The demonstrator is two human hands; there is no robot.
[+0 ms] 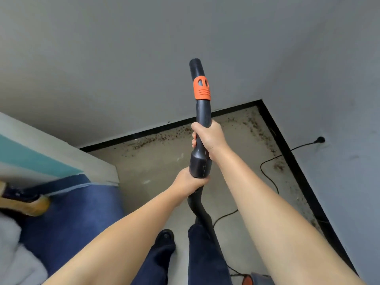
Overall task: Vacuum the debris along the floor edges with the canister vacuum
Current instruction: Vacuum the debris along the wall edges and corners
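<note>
Gripping vacuum wand [202, 108] two-handed: right hand [208, 136] wrapping shaft, left hand [190, 181] clenching hose cuff. Pointing nozzle up, off floor. Lying along baseboard [287, 153] corner: debris [162, 138].

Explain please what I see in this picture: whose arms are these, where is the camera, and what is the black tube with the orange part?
The camera sits on a person's head and looks down, so the arms are theirs. Both hands grip a vacuum wand, a dark tube with an orange collar: the right hand higher, the left hand lower, where the hose joins. The wand's open end is raised, off the floor. Brown debris lies on the floor along the black baseboard and into the corner. A power cord runs to a wall socket.
</note>
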